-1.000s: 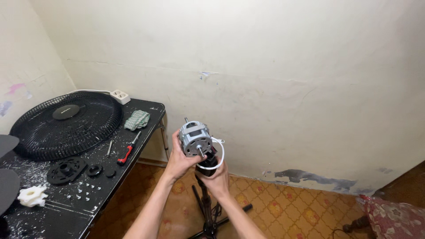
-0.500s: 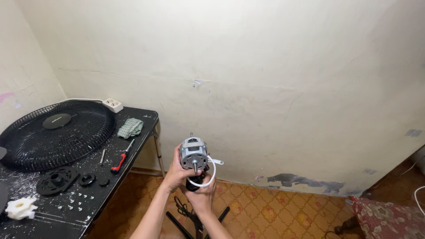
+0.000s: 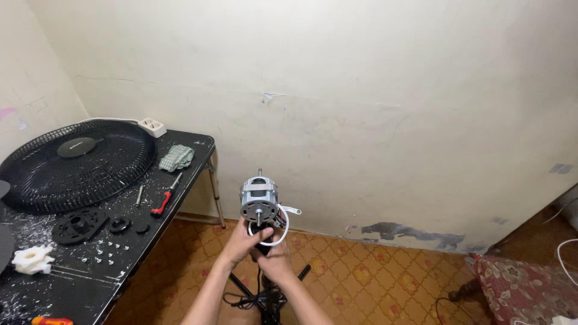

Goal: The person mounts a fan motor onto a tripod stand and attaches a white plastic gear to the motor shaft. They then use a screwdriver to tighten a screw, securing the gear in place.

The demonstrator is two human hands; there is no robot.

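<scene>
Hands — both clasped under grey fan motor; black worktop left — fan grille, red screwdriver, checked cloth.

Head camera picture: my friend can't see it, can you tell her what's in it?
Two bare hands, left hand and right hand, hold a grey fan motor on a black stand above a patterned tile floor. To the left, a black table carries a black fan grille, a red-handled screwdriver and a folded cloth.

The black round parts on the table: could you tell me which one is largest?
The domed wire fan grille at the table's back left. It dwarfs the flat black disc and two small rings lying in front of it.
</scene>
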